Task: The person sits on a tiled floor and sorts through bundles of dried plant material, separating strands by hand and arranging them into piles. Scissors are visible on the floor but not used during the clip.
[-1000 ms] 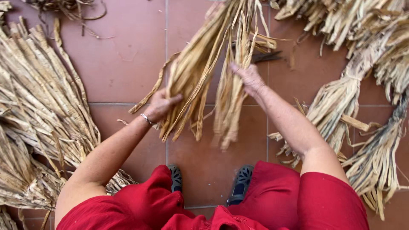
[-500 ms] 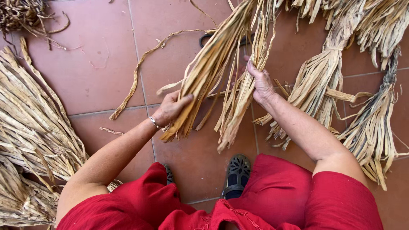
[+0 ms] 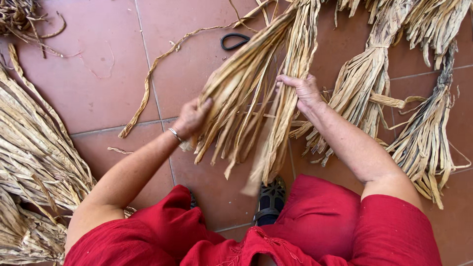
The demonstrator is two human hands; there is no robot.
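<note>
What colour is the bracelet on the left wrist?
Silver, a thin metal band; the bracelet shows best in the head view.

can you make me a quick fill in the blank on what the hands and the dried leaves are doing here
1. The left hand and right hand hold a bundle of dried leaves, which is ____ in colour.
2. The floor is laid with reddish ____.
3. The bracelet sits on the ____ wrist.
4. The person's clothes are ____.

Missing words: tan; tiles; left; red
</note>
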